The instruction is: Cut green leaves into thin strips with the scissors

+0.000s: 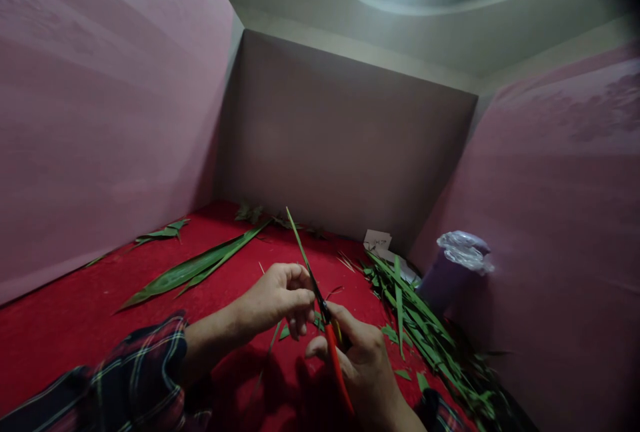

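My right hand (363,352) grips a pair of scissors (334,359) with red-orange handles and a bit of yellow inside. Their dark blades point up and away, close against the fingertips of my left hand (280,299). Those fingers are curled in a pinch beside the blades. A narrow green leaf strip (299,239) rises from this spot, tapering to a point; its lower end is hidden by the fingers and blades. Below the hands, small leaf scraps (285,333) lie on the red cloth (210,332).
Long green leaves (200,265) lie at the left, with a smaller leaf bunch (163,233) behind. A heap of cut leaves (430,332) spreads along the right. Beyond it are a white card (377,240) and a purple container (450,279) topped with clear plastic. Pink walls (100,99) stand at both sides.
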A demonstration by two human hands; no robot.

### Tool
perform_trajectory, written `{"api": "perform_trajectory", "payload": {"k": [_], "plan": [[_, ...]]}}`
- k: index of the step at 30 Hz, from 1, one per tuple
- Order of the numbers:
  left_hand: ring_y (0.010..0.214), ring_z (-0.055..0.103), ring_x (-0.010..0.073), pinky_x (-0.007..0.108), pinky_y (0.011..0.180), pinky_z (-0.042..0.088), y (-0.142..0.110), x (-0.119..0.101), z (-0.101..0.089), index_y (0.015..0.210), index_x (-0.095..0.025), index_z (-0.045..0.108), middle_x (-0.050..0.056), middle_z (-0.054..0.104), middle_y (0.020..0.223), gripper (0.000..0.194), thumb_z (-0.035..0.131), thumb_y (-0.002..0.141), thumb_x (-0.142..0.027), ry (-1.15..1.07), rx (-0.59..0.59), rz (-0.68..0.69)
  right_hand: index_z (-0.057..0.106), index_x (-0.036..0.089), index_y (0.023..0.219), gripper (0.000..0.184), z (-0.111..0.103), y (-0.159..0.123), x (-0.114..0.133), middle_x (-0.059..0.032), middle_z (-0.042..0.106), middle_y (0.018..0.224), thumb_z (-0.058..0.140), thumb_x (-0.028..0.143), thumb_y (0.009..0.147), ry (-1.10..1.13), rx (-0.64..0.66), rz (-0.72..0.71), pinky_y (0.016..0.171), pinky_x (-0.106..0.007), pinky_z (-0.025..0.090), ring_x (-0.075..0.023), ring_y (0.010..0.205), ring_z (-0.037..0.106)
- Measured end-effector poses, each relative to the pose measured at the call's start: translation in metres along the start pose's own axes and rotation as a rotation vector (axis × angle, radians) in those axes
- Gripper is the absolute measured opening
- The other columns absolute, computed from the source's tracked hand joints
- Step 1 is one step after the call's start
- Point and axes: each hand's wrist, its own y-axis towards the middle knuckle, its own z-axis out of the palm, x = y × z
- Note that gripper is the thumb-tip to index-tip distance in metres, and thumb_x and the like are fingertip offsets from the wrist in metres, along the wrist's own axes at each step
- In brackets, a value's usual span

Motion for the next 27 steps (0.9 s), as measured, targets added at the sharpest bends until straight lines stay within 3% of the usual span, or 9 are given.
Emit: {"api": "perform_trajectory", "payload": {"k": [7, 15, 27], "plan": [[0.038, 0.053, 0.0103, 0.021, 0.038, 0.043, -0.002, 0.002, 0.004, 0.067, -0.013, 0.055, 0.000, 0.061, 0.051, 0.004, 0.056, 0.063, -0.014, 0.110, 0.057, -0.030, 0.062, 0.018, 0.100, 0.026, -0.001, 0.001, -0.003, 0.0005, 0.072, 0.070, 0.062, 0.031, 0.077, -0.036, -0.033, -0.050, 0.055, -0.017, 0.045, -0.0128, 0.055, 0.063], [0.043, 0.056, 0.0114, 0.022, 0.039, 0.046, 0.004, -0.007, -0.009, 0.072, -0.015, 0.050, 0.000, 0.061, 0.056, 0.010, 0.058, 0.070, -0.022, -0.059, -0.274, 0.123, 0.057, 0.019, 0.103, 0.027, 0.000, -0.001, -0.003, 0.0050, 0.071, 0.058, 0.062, 0.029, 0.079, -0.010, -0.028, -0.066, 0.051, -0.016, 0.044, -0.0109, 0.045, 0.059], [0.043, 0.056, 0.0117, 0.022, 0.037, 0.046, 0.005, -0.005, -0.009, 0.068, -0.014, 0.052, 0.000, 0.061, 0.055, 0.019, 0.065, 0.067, -0.027, -0.114, -0.265, 0.116, 0.061, 0.017, 0.101, 0.026, 0.000, -0.001, -0.002, 0.0018, 0.070, 0.058, 0.059, 0.031, 0.079, -0.099, -0.036, -0.067, 0.047, -0.018, 0.042, -0.0111, 0.043, 0.056]]}}
